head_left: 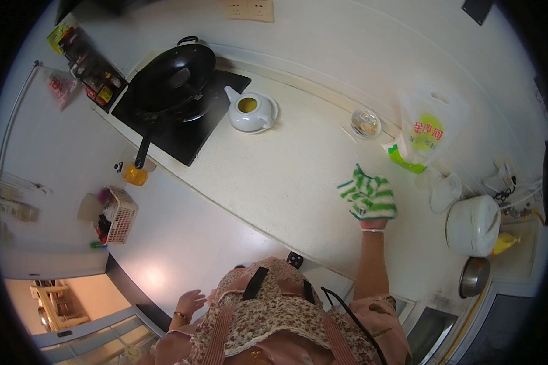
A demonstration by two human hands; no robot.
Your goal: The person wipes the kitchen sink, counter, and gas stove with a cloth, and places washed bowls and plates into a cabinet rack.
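Note:
A green-and-white striped cloth lies bunched on the white countertop, covering most of my right hand. Only the wrist and the heel of that hand show below the cloth; the fingers are hidden. My left hand hangs beside my body, off the counter, holding nothing, its fingers slightly apart. Up and left of the cloth stands a white teapot without a lid, yellowish inside, on a white saucer. A small bowl with food sits near the wall.
A black wok with a spatula rests on the black cooktop, its handle jutting over the front edge. To the right are a flour bag, a white lidded appliance and a metal bowl. An oil bottle and plastic basket stand lower left.

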